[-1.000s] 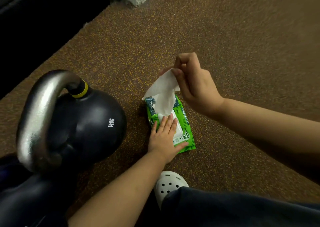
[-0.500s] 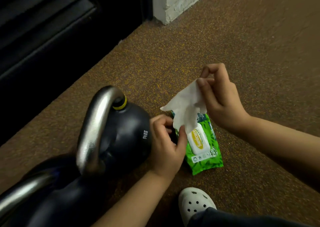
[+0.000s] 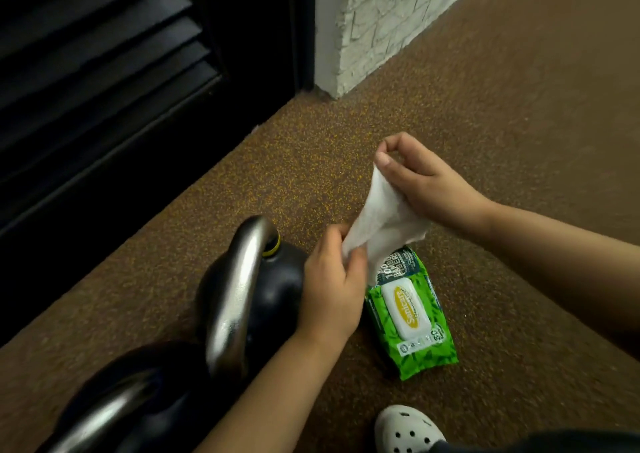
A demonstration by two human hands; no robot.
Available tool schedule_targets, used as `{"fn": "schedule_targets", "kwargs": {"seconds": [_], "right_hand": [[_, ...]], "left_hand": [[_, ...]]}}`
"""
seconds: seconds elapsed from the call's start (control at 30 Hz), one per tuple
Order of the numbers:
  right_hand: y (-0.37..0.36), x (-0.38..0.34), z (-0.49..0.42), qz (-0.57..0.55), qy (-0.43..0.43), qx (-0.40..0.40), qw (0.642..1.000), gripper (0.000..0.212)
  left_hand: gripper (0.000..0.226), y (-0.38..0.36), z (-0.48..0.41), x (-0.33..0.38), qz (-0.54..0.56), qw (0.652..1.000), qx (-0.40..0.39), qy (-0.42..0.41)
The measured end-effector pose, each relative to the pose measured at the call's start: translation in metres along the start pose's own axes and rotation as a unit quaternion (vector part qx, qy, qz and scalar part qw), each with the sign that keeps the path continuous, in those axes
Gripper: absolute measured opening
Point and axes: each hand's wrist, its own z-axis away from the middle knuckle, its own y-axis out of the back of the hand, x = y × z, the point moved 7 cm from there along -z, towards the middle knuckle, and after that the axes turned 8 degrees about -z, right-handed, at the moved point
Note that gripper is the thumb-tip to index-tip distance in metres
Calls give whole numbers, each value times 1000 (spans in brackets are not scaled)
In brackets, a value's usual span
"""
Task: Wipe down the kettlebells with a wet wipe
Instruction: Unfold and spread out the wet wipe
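Note:
A white wet wipe (image 3: pixel 382 222) is stretched between both hands above the floor. My right hand (image 3: pixel 419 182) pinches its upper corner, and my left hand (image 3: pixel 334 286) pinches its lower corner. Below them lies a green wipe pack (image 3: pixel 412 317) with its white lid shut. A black kettlebell (image 3: pixel 273 290) with a steel handle stands just left of my left hand. A second black kettlebell (image 3: pixel 131 404) sits nearer, at the lower left, partly cut off by the frame.
The floor (image 3: pixel 519 123) is brown speckled rubber. A black slatted panel (image 3: pixel 104 71) runs along the left, and a white brick pillar (image 3: pixel 374 19) stands at the back. My white clog (image 3: pixel 405 430) shows at the bottom edge.
The wipe has come free of the pack. My left hand left the pack and took hold of the wipe's lower end. The view shifted, so everything sits lower and further right.

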Motion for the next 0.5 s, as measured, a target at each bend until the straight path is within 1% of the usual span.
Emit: {"fn": "schedule_targets", "kwargs": {"seconds": [0.07,0.13,0.2,0.27,0.33,0.37,0.4,0.43,0.5], "right_hand": [[-7,-9,-1,-9,-35,-45,998,18],[-13,-18,4,-58,-86,-80,991,39],[-19,-26,12,-95,-117,-147,978,49],[-27,-36,25,-70,-125,-248,958,62],[-33,-43,38,-31,-133,-321,937,87],[-35,-47,44,-5,-127,-340,932,98],[-38,-51,48,25,-118,-350,929,105],[-41,-55,53,52,-108,-354,927,107],[-47,-68,62,84,-79,-350,930,103]], "left_hand": [[21,14,2,6,16,1000,1,19],[19,25,6,14,38,998,2,40],[19,36,13,22,60,997,-1,52],[25,47,20,28,81,994,4,73],[24,62,28,34,99,990,18,96],[23,71,32,39,96,990,24,99],[23,80,36,46,85,991,28,95],[22,89,40,53,69,993,31,87],[21,108,45,67,26,996,35,73]]}}
